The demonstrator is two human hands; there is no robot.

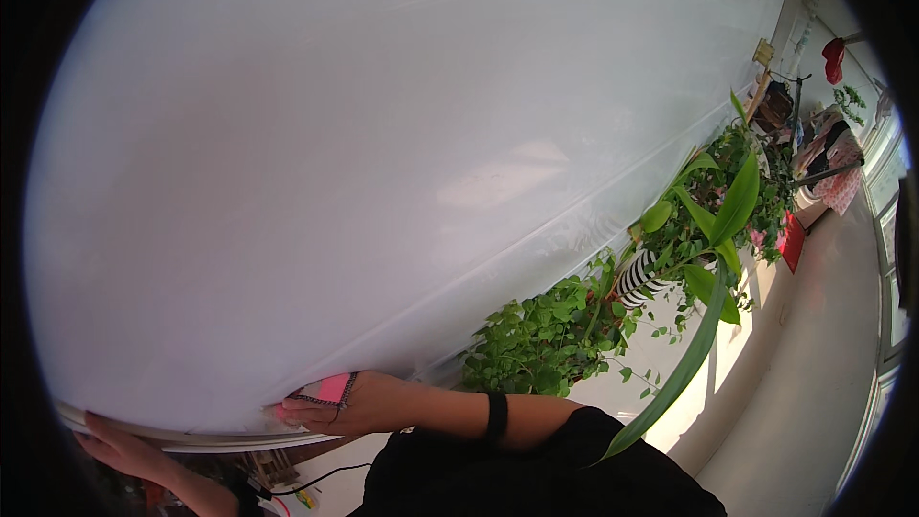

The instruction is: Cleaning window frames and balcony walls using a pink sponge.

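A large glossy white panel (323, 158) fills most of the view, with a pale patch of reflected light on it. My right hand (377, 395) holds a pink and grey cloth (332, 389) with a dark stitched border against the panel, near its lower edge. At the lower left, my left hand (129, 449) grips the white edge trim (179, 441) of the panel; some of its fingers are hard to see. A black band circles my right wrist.
Leafy potted plants (542, 337) line the panel's right side, and one long leaf (682, 373) hangs across my right arm. A striped pot (637, 278) stands among them. Hanging clothes (836, 165) and windows are farther right. A black cable (323, 480) runs below the panel.
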